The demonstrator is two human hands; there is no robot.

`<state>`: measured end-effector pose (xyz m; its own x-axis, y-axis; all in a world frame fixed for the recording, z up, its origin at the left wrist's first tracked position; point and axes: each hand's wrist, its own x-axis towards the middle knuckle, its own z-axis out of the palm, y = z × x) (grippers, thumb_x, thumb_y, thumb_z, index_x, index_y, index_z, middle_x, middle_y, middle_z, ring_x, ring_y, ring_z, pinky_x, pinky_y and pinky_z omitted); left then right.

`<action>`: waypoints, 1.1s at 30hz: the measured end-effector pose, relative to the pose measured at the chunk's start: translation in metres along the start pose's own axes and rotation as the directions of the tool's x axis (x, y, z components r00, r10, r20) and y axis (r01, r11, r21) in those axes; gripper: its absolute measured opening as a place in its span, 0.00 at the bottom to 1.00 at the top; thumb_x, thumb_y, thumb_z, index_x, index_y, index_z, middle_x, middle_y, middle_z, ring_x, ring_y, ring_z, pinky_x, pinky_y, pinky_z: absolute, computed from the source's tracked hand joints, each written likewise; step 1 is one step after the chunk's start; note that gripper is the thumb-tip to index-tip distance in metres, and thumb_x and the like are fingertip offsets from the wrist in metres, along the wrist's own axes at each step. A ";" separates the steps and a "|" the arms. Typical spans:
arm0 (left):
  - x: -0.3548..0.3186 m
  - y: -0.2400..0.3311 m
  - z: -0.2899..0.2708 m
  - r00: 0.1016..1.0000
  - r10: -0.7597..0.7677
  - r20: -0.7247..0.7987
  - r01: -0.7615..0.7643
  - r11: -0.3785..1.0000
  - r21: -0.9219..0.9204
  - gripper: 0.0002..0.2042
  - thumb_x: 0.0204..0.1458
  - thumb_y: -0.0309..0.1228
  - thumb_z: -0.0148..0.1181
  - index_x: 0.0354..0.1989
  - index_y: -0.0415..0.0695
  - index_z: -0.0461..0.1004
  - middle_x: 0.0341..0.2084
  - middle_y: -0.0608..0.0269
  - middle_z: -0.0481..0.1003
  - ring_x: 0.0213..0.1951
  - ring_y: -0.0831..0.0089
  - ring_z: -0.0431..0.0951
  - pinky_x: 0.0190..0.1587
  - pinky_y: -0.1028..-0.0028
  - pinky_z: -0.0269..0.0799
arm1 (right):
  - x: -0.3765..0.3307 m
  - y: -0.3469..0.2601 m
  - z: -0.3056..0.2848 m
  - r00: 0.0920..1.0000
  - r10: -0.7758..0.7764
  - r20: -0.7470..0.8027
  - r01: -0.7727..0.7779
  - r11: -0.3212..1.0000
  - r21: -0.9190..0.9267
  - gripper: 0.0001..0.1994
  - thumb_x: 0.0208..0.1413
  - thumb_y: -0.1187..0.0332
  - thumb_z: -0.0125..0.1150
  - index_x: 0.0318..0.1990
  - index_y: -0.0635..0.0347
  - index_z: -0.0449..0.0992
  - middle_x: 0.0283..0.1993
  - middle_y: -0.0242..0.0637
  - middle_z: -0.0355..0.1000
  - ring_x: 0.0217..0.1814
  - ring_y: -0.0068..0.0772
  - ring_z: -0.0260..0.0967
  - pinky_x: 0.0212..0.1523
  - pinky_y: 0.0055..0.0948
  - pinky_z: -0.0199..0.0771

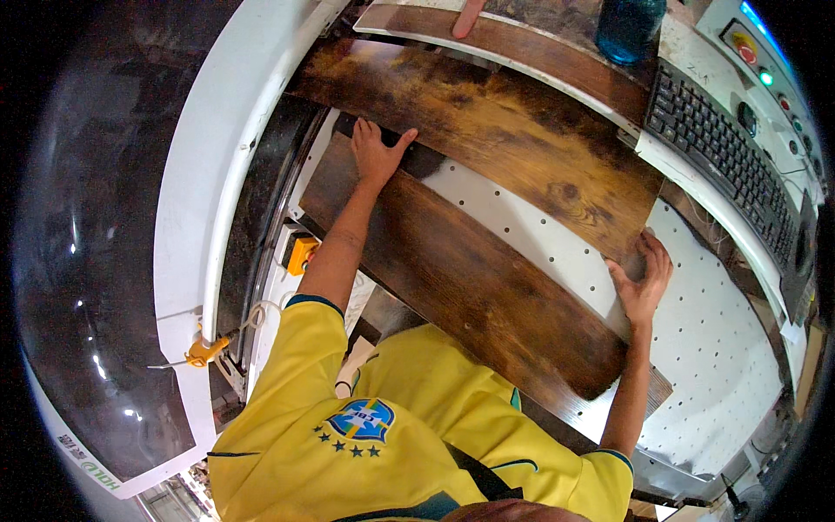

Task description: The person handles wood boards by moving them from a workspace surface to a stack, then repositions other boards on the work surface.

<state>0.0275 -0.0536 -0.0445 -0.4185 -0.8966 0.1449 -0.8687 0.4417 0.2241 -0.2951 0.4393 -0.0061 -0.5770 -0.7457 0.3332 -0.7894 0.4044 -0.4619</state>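
Here, the person leans over a white perforated machine bed (696, 348) on which wooden planks lie. The left hand (376, 152) rests flat, with the fingers spread apart, on the far end of the dark brown plank (470, 278), close to the left edge of the bed. It presses on the wood and does not close around anything. This plank runs diagonally across the bed, from the left edge down toward the near right side, where its end passes under the right forearm.

The right hand (644, 278) is at the near right corner of the lighter plank (496, 130), which has an orange-brown grain. The fingers are open and curl lightly on the end of this plank, and the palm is on the white bed just beside it. I cannot tell if the thumb goes under the wood. The lighter plank lies beyond the dark one, almost parallel to it, with a strip of white bed between them.

Further back, a third plank (522, 52) lies along the far edge of the bed. A blue bottle (628, 26) stands near it, and a black keyboard (722, 148) sits on the console at the right edge.
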 end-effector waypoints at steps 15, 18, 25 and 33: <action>-0.010 0.006 -0.018 0.998 -0.069 -0.009 0.069 0.991 0.112 0.64 0.41 0.82 0.56 0.69 0.27 0.66 0.73 0.31 0.57 0.74 0.41 0.56 0.75 0.45 0.52 | -0.007 0.000 0.000 0.999 -0.034 -0.008 0.034 0.997 0.065 0.34 0.48 0.54 0.80 0.59 0.66 0.76 0.65 0.48 0.72 0.70 0.55 0.64 0.70 0.50 0.57; -0.015 0.020 -0.027 0.958 0.012 -0.287 -0.037 0.996 -0.084 0.55 0.37 0.81 0.63 0.53 0.34 0.79 0.49 0.39 0.80 0.54 0.44 0.79 0.65 0.47 0.68 | 0.003 0.004 0.004 0.997 -0.073 -0.012 0.073 0.993 0.089 0.35 0.49 0.56 0.80 0.61 0.69 0.76 0.65 0.51 0.72 0.69 0.58 0.65 0.72 0.50 0.58; -0.098 0.084 -0.042 0.791 0.612 -0.012 -0.412 0.517 -0.750 0.19 0.63 0.45 0.63 0.35 0.38 0.80 0.25 0.60 0.77 0.28 0.70 0.75 0.36 0.62 0.74 | 0.042 0.017 0.021 0.967 0.250 0.046 -0.229 0.778 0.585 0.27 0.65 0.58 0.69 0.62 0.74 0.73 0.60 0.48 0.75 0.61 0.43 0.70 0.66 0.44 0.68; -0.327 0.103 -0.144 0.988 0.011 0.152 0.124 0.516 -0.848 0.15 0.68 0.42 0.60 0.41 0.40 0.77 0.32 0.60 0.81 0.31 0.72 0.81 0.35 0.65 0.76 | 0.056 -0.171 0.070 0.957 -0.289 -0.035 0.200 0.565 0.800 0.08 0.71 0.68 0.55 0.39 0.61 0.73 0.39 0.41 0.76 0.39 0.34 0.72 0.43 0.35 0.75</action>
<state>0.1130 0.2892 0.0696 -0.4630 -0.8864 -0.0004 -0.2756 0.1435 0.9505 -0.1779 0.2909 0.0341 -0.3316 -0.8115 0.4812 -0.3939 -0.3444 -0.8522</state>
